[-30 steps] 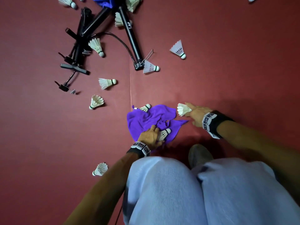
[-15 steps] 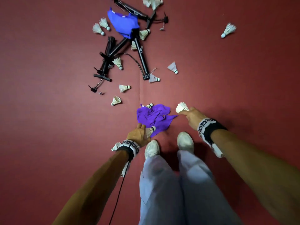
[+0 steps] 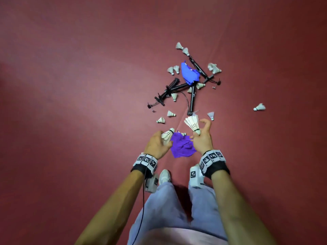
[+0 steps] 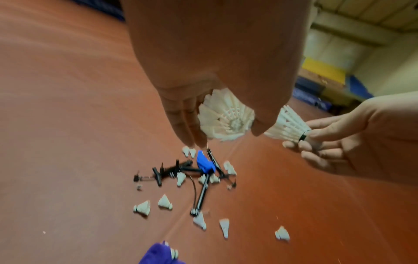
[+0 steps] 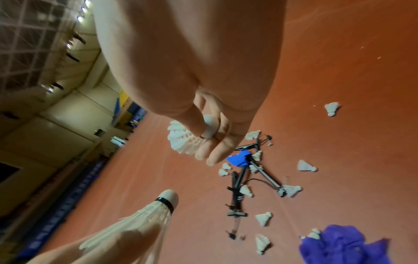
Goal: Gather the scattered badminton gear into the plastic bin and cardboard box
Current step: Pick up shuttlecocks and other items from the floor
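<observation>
The right hand [image 3: 201,138] pinches one shuttlecock [image 3: 192,123] by its cork; the left hand [image 3: 156,145] cups another shuttlecock [image 3: 167,135] round its feathers, which could crush. No bin or box shows. More gear litters the floor [image 3: 70,103] ahead, near the purple cloth [image 3: 182,146]; carrying two loosely risks a drop.

A dark red court floor [image 3: 88,85] is stretching out wide under everything, a thin seam [image 3: 219,50] running across it into the distance. A paler band of light is falling over the floor off to the left. Out at the hall's edge, cream walls [image 5: 74,114] are rising up, with blue and yellow padding [image 4: 323,71] sitting low along their base. High overhead, a gridded ceiling [image 5: 27,35] is showing, bright lamps [image 5: 85,7] glaring from it. Far details are blurring out.
</observation>
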Demonstrator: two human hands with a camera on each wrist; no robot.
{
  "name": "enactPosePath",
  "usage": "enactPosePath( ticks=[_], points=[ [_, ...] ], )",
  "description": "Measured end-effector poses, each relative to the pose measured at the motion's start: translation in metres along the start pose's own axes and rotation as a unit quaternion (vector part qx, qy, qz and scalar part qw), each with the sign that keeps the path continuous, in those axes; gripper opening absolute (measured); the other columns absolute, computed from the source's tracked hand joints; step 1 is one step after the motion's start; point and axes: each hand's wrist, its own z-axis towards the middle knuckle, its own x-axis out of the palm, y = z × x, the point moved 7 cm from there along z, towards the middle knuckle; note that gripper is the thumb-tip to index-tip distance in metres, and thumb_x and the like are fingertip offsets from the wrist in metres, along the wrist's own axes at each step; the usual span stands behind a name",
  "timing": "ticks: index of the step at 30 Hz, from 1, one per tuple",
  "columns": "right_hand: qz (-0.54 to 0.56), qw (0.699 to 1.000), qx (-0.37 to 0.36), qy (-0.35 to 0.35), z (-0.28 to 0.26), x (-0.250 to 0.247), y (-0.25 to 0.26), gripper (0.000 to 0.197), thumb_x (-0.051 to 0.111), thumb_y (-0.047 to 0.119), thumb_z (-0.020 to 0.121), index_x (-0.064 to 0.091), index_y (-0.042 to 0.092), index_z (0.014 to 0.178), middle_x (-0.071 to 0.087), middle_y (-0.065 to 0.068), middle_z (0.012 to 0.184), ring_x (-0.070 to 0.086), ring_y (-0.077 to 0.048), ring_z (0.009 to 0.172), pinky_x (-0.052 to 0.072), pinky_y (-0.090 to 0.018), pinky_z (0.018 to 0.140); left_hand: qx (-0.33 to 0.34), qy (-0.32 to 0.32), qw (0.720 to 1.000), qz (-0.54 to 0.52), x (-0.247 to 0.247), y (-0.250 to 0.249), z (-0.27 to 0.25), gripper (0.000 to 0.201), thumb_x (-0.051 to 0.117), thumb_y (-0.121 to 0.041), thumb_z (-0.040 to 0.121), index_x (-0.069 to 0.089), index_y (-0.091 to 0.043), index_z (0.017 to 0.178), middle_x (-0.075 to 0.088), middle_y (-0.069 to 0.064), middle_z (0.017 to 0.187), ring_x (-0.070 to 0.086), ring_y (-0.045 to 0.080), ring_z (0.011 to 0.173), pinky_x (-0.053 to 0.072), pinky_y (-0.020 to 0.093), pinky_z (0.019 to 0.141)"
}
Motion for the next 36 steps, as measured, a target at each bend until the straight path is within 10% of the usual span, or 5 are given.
enactPosePath(
  ticks=[7, 16, 23, 31, 36],
  points=[
    [-0.03, 0.983, -0.085, 0.159, -0.098, 0.114, 0.111, 0.069, 0.046, -0.005, 0.098, 0.022, 0.023, 0.157, 0.067, 0.001, 0.106, 0.075, -0.021, 0.087, 0.057, -0.045, 0.096, -0.031, -0.193, 0.975, -0.11, -0.136, 0.04, -0.136, 0.031, 0.06, -0.05, 0.097, 0.055, -0.02, 0.105, 0.06, -0.001, 0.093, 0.058, 0.018, 0.078, 0.051, 0.038, 0.071],
    [-0.186, 0.886, -0.208, 0.369, -0.308, 0.349, 0.193, 0.035, 0.052, 0.011, 0.08, 0.057, 0.031, 0.108, 0.066, 0.006, 0.095, 0.069, -0.027, 0.096, 0.056, -0.054, 0.095, -0.148, -0.42, 0.864, -0.236, -0.236, 0.24, -0.383, 0.039, 0.071, -0.052, 0.085, 0.059, -0.027, 0.112, 0.062, -0.007, 0.101, 0.061, 0.014, 0.086, 0.054, 0.039, 0.078],
    [-0.198, 0.762, -0.255, 0.561, -0.548, 0.53, 0.13, 0.045, 0.077, 0.052, 0.076, 0.06, 0.04, 0.116, 0.07, 0.019, 0.112, 0.066, -0.003, 0.103, 0.055, -0.041, 0.099, -0.264, -0.495, 0.777, -0.287, -0.233, 0.4, -0.602, 0.04, 0.075, -0.04, 0.086, 0.049, -0.027, 0.113, 0.066, -0.003, 0.102, 0.065, 0.017, 0.088, 0.056, 0.038, 0.079],
    [-0.246, 0.591, -0.288, 0.712, -0.788, 0.626, 0.038, 0.051, 0.08, 0.052, 0.083, 0.045, 0.037, 0.116, 0.066, 0.018, 0.105, 0.063, 0.007, 0.094, 0.049, -0.018, 0.085, -0.375, -0.624, 0.599, -0.334, -0.156, 0.516, -0.809, 0.048, 0.068, -0.052, 0.087, 0.043, -0.032, 0.122, 0.066, -0.006, 0.103, 0.065, 0.012, 0.086, 0.057, 0.038, 0.078],
    [-0.261, 0.513, -0.296, 0.762, -0.895, 0.675, -0.03, 0.048, 0.078, 0.058, 0.082, 0.053, 0.023, 0.106, 0.061, 0.017, 0.092, 0.058, -0.002, 0.083, 0.049, -0.026, 0.083, -0.446, -0.66, 0.496, -0.347, -0.09, 0.562, -0.897, 0.048, 0.063, -0.059, 0.083, 0.046, -0.033, 0.12, 0.067, -0.004, 0.106, 0.067, 0.015, 0.089, 0.057, 0.047, 0.082]
  ],
)
